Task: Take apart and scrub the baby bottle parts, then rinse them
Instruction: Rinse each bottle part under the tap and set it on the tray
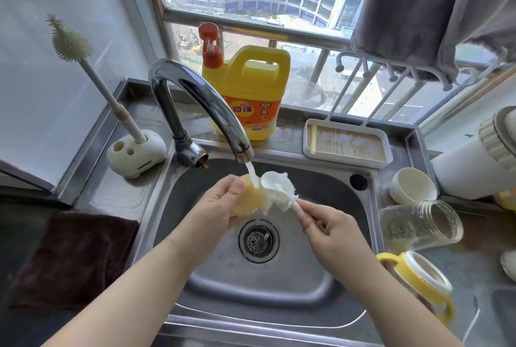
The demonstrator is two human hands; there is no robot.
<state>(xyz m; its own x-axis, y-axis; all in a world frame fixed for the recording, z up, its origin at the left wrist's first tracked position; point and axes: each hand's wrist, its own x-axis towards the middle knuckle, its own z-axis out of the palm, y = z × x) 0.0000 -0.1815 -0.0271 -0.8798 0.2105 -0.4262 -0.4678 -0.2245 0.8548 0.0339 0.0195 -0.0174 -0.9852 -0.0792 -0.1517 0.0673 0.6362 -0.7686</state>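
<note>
A yellowish bottle part [245,201], seemingly the teat, is held under the tap [206,104] by the left hand [215,204], fingers and thumb curled round it. It is kept directly in the stream [252,176], presumably so that suds are carried straight down to the drain [258,240] below the tap. A small white brush [276,193] is pressed against the part; its thin handle is pinched between thumb and fingertips of the right hand [332,232], a narrow grip suited to short scrubbing strokes.

The other parts have been laid right of the tap on the sink [321,291] edge: the clear bottle [421,224] on its side, the yellow collar [418,282] nearest the camera, a white cap [413,186] behind. Soap [245,92] stands just behind the tap; a long brush [92,78] is parked in its stand, left of it.
</note>
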